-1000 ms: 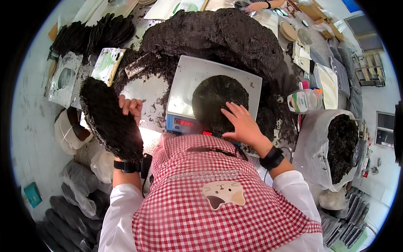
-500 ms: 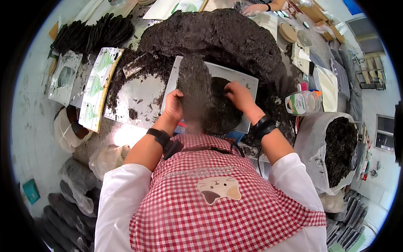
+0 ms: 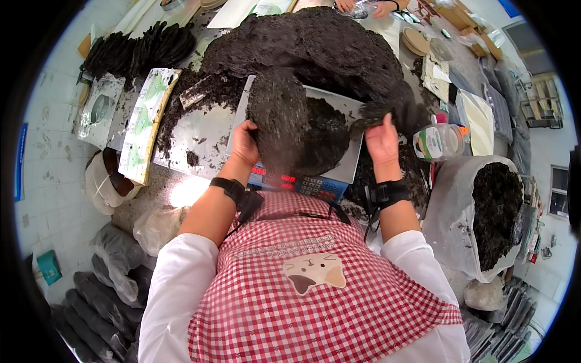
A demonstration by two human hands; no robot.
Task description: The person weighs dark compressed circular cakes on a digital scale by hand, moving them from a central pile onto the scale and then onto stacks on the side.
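My left hand point(image 3: 245, 144) is closed on the edge of a thin, dark round cake point(image 3: 275, 115) that looks like dried seaweed. It is tilted up and slightly blurred. Behind it another dark round cake point(image 3: 327, 136) lies on the pan point(image 3: 357, 136) of a scale, whose blue keypad and red display point(image 3: 302, 181) show at the near edge. My right hand point(image 3: 382, 142) has its fingers closed on a loose tuft of the seaweed point(image 3: 376, 112), right of the pan. Part of the pan is hidden under the cakes.
A big heap of dark seaweed point(image 3: 308, 45) rises behind the scale. A clear jar point(image 3: 439, 142) and a full plastic sack point(image 3: 493, 212) stand at the right. Stacked dark cakes point(image 3: 142, 48) sit far left, near a green-and-white board point(image 3: 145, 124). Another person's hands point(image 3: 382, 8) work beyond the heap.
My right hand has moved from above the cake on the pan out to the right and now holds a seaweed tuft. The left-hand cake has shifted slightly left; the scale's display is uncovered.
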